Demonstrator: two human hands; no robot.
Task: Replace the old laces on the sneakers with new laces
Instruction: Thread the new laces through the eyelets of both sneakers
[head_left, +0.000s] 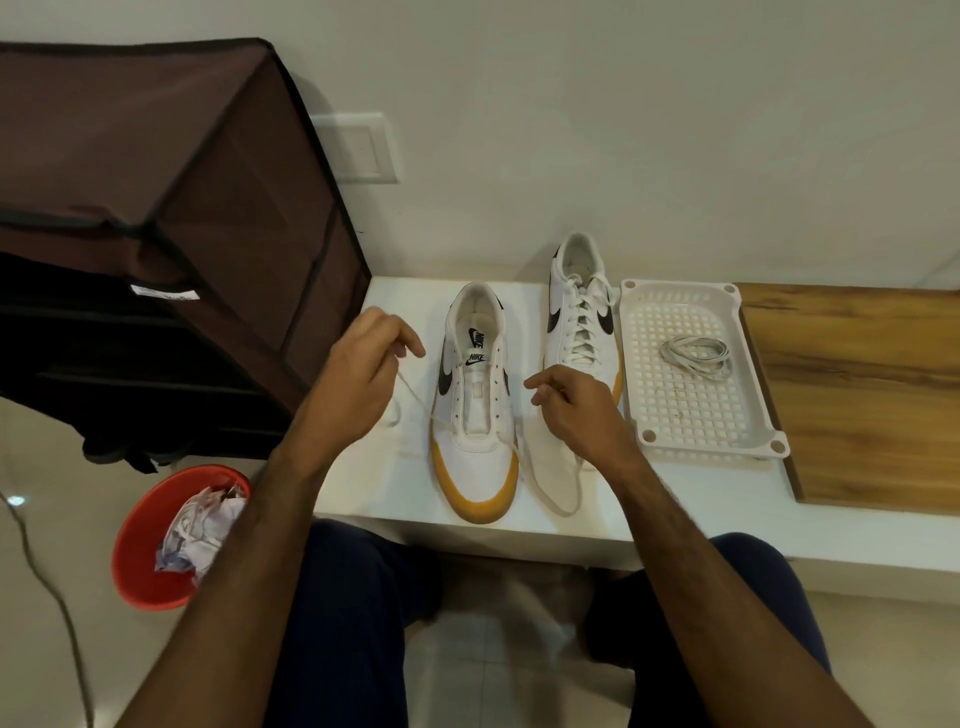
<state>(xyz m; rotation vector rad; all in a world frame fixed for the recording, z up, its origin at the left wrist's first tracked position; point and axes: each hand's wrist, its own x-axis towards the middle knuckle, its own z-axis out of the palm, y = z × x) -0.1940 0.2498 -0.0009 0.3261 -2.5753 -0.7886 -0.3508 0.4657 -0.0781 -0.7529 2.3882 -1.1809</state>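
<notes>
The lace (545, 483) is flat, white and limp, so it should weigh almost nothing, sag wherever it is not held, and slide through fingers unless pinched. It runs through the lowest eyelets of the near sneaker (474, 400), one strand leaving each side. The best hold is probably close to each stiff tip, where it can be steered into an eyelet; the soft middle would just fold.

The left hand (363, 374) is curled, with thumb and forefinger pinching the left strand, which runs taut from the fingers down toward the shoe. The right hand (571, 400) is also curled, just right of the shoe's eyelets, and appears to pinch the right strand, which loops loosely below its wrist; the contact is small and slightly blurred.

The near sneaker sits between the two hands on the white ledge (395, 483), its upper eyelets bare. Beyond the right hand stands the second sneaker (576, 306), fully laced. Further right, a white perforated tray (691, 415) holds another coiled lace (698, 353).
</notes>
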